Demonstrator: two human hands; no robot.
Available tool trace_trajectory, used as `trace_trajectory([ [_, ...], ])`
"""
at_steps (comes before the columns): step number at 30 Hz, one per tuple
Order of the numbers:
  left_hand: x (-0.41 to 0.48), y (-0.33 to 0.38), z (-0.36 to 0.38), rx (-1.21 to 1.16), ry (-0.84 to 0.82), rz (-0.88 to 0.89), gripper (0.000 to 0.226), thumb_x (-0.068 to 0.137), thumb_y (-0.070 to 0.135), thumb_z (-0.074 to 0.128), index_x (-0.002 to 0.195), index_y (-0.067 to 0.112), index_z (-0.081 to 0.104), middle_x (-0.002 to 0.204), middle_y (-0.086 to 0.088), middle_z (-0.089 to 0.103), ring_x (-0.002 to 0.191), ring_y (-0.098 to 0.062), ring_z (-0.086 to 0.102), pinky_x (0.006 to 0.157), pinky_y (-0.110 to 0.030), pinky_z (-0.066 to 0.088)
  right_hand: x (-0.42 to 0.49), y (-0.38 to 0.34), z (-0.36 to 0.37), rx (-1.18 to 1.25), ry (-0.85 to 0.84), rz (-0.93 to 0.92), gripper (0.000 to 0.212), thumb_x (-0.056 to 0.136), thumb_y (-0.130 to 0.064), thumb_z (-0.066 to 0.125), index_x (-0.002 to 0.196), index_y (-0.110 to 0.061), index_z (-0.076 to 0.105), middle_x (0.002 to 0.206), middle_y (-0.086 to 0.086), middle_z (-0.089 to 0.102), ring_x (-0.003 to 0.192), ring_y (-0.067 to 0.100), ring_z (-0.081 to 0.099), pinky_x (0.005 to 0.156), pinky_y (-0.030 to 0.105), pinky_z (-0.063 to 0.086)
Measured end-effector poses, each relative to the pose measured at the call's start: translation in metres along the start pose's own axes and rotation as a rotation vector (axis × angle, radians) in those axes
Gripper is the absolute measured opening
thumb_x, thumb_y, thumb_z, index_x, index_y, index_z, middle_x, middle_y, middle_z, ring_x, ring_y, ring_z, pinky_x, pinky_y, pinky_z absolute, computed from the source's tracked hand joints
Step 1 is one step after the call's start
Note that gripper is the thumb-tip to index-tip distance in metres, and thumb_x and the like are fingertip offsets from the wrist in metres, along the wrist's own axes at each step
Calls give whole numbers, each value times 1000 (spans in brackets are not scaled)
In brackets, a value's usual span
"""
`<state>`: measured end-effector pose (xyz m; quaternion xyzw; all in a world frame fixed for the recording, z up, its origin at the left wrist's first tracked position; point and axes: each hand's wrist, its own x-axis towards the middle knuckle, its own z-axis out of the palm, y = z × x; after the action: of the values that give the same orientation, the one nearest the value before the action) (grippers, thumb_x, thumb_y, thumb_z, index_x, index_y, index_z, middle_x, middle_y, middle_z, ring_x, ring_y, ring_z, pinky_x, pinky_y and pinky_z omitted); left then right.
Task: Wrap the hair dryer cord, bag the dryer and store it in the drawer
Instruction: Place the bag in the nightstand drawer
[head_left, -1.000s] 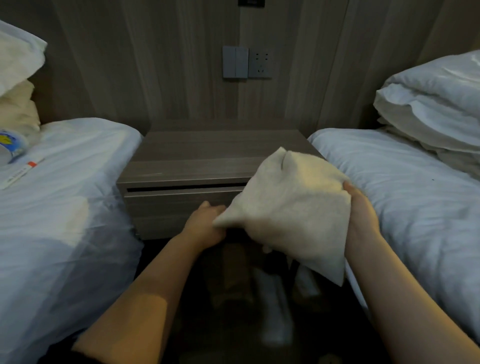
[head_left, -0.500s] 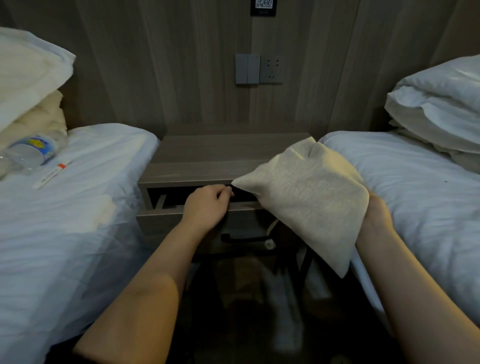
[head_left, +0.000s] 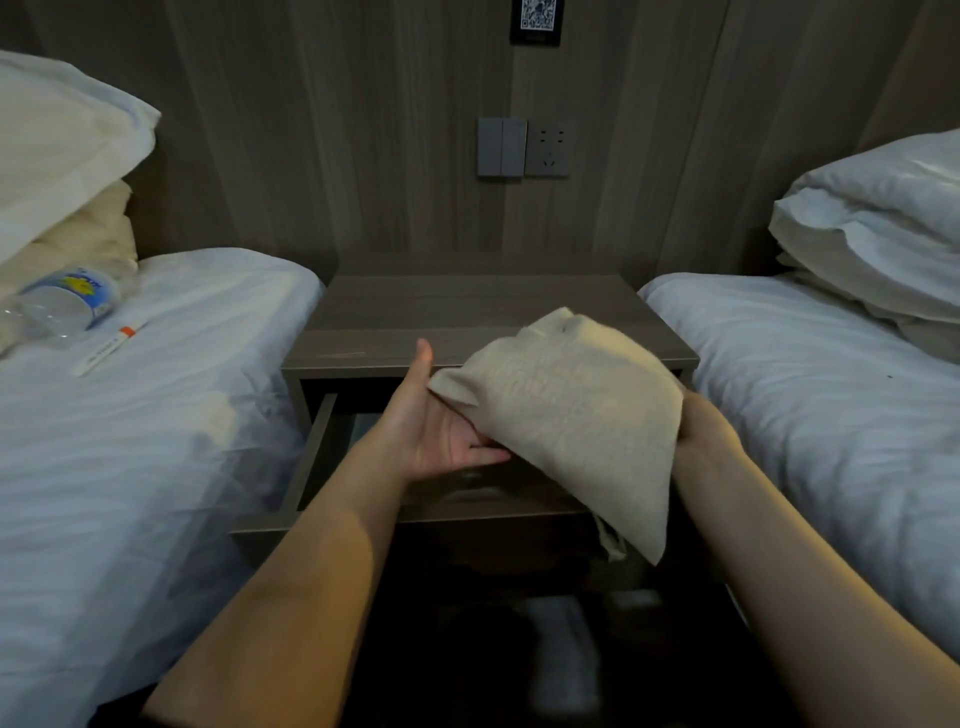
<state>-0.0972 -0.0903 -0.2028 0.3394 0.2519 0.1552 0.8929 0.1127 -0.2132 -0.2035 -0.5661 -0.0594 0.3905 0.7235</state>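
**Bag over the open drawer**

Got the beige cloth bag (head_left: 566, 415) up in the air, right above the pulled-out drawer (head_left: 311, 457) of the nightstand (head_left: 467, 312). It's bulging and sits tilted, with its loose bottom corner hanging down past the drawer front. My right hand (head_left: 701, 431) is clenched on the bag's right edge. My left hand (head_left: 441, 431) is palm up with the fingers spread flat under the bag's left corner, cradling it, thumb pointing up, not really gripping anything. What's inside the bag I can't see from here. Left of the nightstand there's a bed with a water bottle (head_left: 67, 301) and a white pen-looking thing (head_left: 106, 351) on the sheet, well away from the drawer.
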Motion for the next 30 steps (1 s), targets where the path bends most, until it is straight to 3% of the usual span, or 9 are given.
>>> trace_trajectory([
  [2,0,1,-2,-12,76,-21,83,80,78,29,128,15,53,124,-20,61,113,-38,59,94,-53,46,8,2,2,41,-16,128,36,98,-15,37,129,-3,50,119,14,61,113,32,56,89,39,44],
  [5,-2,3,-1,162,215,-44,55,81,56,55,122,19,52,118,-17,62,103,-33,63,77,-45,54,10,4,2,-48,4,325,15,93,-17,49,91,-10,63,76,5,63,70,22,58,59,36,48],
  [8,1,3,-4,301,315,-65,41,81,39,65,114,20,50,111,-15,56,96,-31,62,73,-43,57,8,3,2,-196,-37,335,7,88,-19,58,89,-14,63,61,8,68,67,22,62,50,34,53],
  [12,5,1,-5,433,439,-61,41,82,41,64,113,19,48,104,-14,57,89,-29,65,64,-39,59,13,0,9,-307,-90,342,13,87,-23,59,79,-13,61,74,6,63,70,21,59,70,36,50],
  [16,7,-4,-4,579,458,-97,38,86,44,60,111,17,52,96,-11,62,76,-24,68,58,-34,60,26,5,17,-500,-119,371,20,88,-30,58,92,-11,64,84,9,66,77,23,62,65,37,51],
  [21,14,-10,-5,657,499,-99,53,85,38,63,131,18,44,123,-16,55,95,-32,63,45,-34,57,41,21,28,-723,-191,342,40,82,-33,66,114,-12,55,114,16,61,104,32,58,86,46,49],
  [26,17,-11,-12,809,498,-117,43,89,35,59,122,11,45,118,-16,57,94,-28,63,70,-35,58,51,21,35,-816,-231,215,61,74,-8,72,129,-6,47,126,15,57,114,33,55,98,49,45],
  [27,17,-13,-12,877,494,-143,39,89,32,59,118,9,45,116,-17,58,89,-27,64,71,-34,56,55,23,35,-839,-213,127,64,76,-5,70,134,-7,43,130,15,54,117,33,52,101,49,43],
  [30,18,-16,-10,1030,424,-169,52,89,18,61,135,11,39,114,-17,60,77,-22,62,64,-30,55,55,25,36,-946,-230,-16,67,81,0,63,141,-10,33,135,15,47,122,34,47,103,49,40],
])
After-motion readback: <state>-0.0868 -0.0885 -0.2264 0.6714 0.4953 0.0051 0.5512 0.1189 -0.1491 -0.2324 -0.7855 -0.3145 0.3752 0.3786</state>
